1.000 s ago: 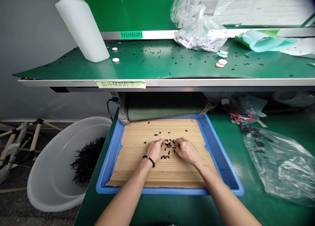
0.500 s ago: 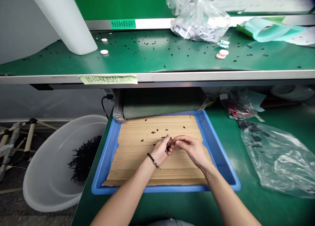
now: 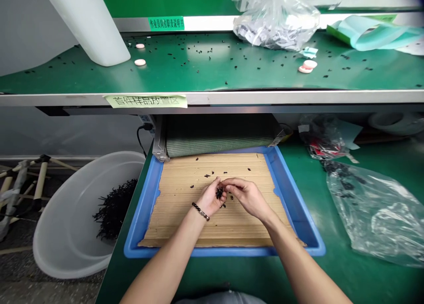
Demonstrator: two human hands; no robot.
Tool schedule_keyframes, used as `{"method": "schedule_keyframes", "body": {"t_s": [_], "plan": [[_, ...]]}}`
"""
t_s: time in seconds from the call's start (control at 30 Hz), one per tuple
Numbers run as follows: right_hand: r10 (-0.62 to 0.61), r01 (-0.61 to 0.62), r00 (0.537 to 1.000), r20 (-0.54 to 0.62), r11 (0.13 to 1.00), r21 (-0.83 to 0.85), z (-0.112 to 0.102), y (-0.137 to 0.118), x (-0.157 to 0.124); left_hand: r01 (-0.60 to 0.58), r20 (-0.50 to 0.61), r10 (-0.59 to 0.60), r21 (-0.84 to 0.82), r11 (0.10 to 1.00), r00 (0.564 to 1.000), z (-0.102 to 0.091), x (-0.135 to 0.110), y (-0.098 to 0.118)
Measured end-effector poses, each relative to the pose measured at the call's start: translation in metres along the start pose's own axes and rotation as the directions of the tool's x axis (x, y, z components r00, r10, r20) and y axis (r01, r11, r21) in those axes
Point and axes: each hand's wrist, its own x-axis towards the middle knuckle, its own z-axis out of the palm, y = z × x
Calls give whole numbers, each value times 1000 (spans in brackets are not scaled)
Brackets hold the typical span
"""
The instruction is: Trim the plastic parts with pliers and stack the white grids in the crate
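Small black parts (image 3: pixel 219 192) lie heaped in the cupped palm of my left hand (image 3: pixel 211 199), its fingers curled around them. A beaded bracelet circles that wrist. My right hand (image 3: pixel 244 193) meets the left one at its fingertips, thumb and forefinger pinched together over the heap; whatever is between them is too small to make out. Both hands are above a sheet of corrugated cardboard (image 3: pixel 185 224) that lines a blue tray (image 3: pixel 135 215). A few more black pieces (image 3: pixel 207 176) are scattered on the cardboard.
Left of the bench stands a translucent bin (image 3: pixel 59 233) with a black heap (image 3: pixel 115 207) inside. A clear plastic bag (image 3: pixel 380 215) lies to the right. Behind the tray sits a ribbed metal-framed unit (image 3: pixel 218 140), under a green shelf (image 3: pixel 212 74) strewn with black bits.
Both hands have shifted slightly left. My left palm has turned up more, showing the black parts, and my right fingers have moved in over it. The camera view has tilted slightly.
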Motion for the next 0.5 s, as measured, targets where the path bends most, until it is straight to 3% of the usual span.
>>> {"method": "schedule_keyframes", "body": {"t_s": [0.07, 0.1, 0.17, 0.23, 0.33, 0.4, 0.5], "plan": [[29, -44, 998, -63, 968, -247, -2, 6, 0, -49, 18, 46, 202, 978, 999, -6, -2, 3], [64, -81, 996, -57, 913, -400, -2, 10, -1, -108, 15, 110, 365, 925, 994, -10, -4, 5], [157, -120, 988, 3, 765, -633, 0, 19, -2, -209, 13, 264, 647, 733, 964, -16, -6, 4], [224, -116, 973, 52, 676, -728, 6, 26, -2, -243, 28, 373, 802, 545, 928, -19, -8, -2], [242, -135, 970, 30, 634, -762, 19, 32, -1, -248, 70, 445, 901, 357, 893, -19, -8, -17], [243, -136, 970, 22, 611, -780, 25, 32, 0, -269, 85, 489, 909, 320, 868, -18, -6, -26], [241, -130, 970, 21, 594, -794, 26, 29, 0, -300, 67, 495, 862, 409, 867, -17, -4, -31]]}}
